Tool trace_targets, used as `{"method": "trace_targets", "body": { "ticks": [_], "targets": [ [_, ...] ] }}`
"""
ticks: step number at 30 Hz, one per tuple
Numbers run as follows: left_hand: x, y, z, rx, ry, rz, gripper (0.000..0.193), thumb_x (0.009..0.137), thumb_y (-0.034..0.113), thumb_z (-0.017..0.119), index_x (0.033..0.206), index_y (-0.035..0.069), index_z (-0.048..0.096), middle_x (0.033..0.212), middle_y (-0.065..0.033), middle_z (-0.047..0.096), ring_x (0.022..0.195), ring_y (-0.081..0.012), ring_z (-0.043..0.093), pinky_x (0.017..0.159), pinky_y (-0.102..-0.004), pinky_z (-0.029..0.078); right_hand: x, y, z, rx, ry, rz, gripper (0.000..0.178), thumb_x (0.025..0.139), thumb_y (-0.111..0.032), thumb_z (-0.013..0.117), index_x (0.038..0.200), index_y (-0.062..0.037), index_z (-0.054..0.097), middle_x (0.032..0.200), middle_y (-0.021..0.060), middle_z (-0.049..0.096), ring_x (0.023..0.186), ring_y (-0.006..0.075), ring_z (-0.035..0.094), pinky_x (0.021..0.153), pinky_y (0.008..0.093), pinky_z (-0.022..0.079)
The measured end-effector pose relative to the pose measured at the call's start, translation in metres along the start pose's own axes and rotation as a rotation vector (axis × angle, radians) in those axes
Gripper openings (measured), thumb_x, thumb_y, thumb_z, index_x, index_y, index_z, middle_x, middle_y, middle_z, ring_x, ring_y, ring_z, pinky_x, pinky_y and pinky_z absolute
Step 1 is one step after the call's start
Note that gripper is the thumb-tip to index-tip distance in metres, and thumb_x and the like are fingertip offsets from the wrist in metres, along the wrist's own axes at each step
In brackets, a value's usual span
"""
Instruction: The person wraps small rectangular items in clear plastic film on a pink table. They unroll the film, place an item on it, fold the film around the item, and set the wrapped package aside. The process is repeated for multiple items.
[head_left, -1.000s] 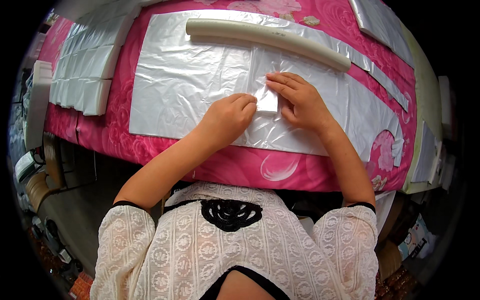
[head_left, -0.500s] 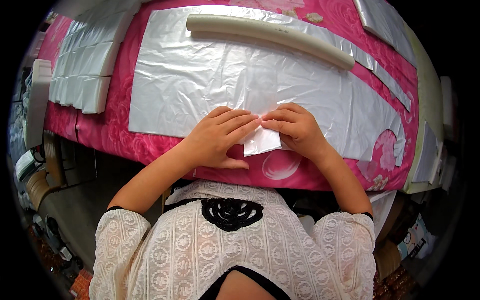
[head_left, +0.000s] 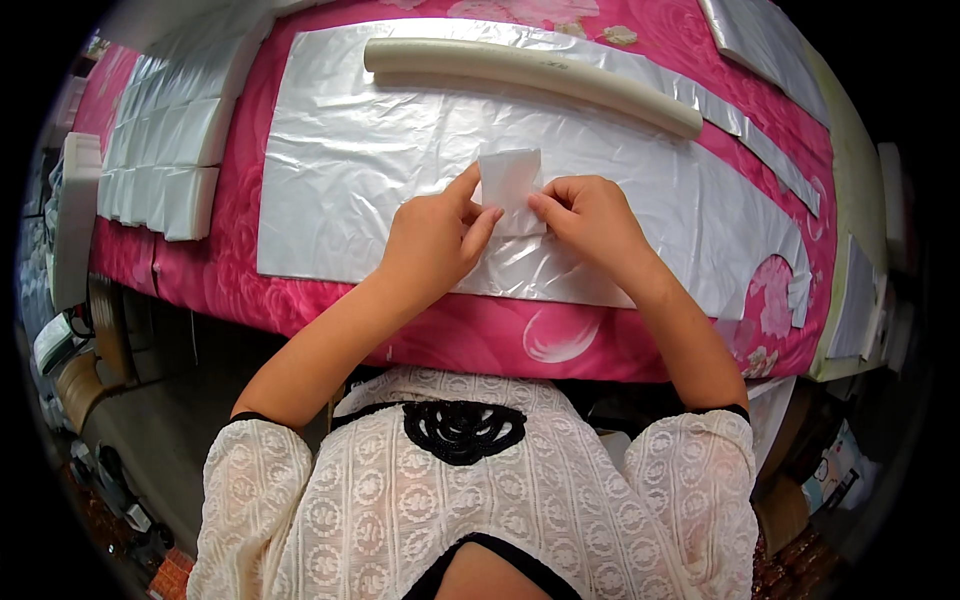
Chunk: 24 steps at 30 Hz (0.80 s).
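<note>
At centre, over the silver sheet (head_left: 360,180): one folded film (head_left: 511,180), its left edge held by the left hand (head_left: 432,238), its right edge pinched by the right hand (head_left: 595,222). Far side: pale tube (head_left: 530,76) lies on the sheet. Left: stacked white packets (head_left: 165,150), contents hidden.

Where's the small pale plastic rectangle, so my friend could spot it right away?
Find the pink flowery cloth, then the big silvery sheet spread on it. Over that sheet, between the left hand and the right hand, is the small plastic rectangle. Unlike the white packets bunched in rows farther left, it is alone, right at the hands.
</note>
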<state>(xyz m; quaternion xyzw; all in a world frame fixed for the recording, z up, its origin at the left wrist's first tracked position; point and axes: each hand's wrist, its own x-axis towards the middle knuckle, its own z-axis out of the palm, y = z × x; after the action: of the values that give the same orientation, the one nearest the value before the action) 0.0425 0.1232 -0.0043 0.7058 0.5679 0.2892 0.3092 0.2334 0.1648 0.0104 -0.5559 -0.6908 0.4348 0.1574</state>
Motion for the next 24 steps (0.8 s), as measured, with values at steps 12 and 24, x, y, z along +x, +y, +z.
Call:
{"method": "trace_targets", "body": {
  "ticks": [12,24],
  "targets": [
    [0.019,0.007,-0.013,-0.050,-0.014,-0.198,0.062,0.081,0.011,0.064,0.133,-0.008,0.035,0.103,-0.0182,0.060,0.075,-0.0199,0.064,0.067,-0.0288,0.050,0.023,-0.003,-0.010,0.146,-0.190,0.288,0.029,0.081,-0.022,0.060,0.064,0.0009,0.064,0.053,0.0061,0.059,0.050,0.0122,0.058,0.052,0.0258,0.046],
    [0.010,-0.007,0.039,0.493,-0.030,0.312,0.094,0.078,0.056,0.054,0.137,-0.011,0.023,0.144,-0.0277,0.020,0.137,-0.0379,0.015,0.111,-0.0488,0.010,0.023,0.006,-0.002,0.072,-0.161,0.238,0.031,0.080,-0.024,0.058,0.061,-0.0002,0.063,0.052,0.0087,0.060,0.049,0.0142,0.058,0.054,0.0281,0.047]
  ]
}}
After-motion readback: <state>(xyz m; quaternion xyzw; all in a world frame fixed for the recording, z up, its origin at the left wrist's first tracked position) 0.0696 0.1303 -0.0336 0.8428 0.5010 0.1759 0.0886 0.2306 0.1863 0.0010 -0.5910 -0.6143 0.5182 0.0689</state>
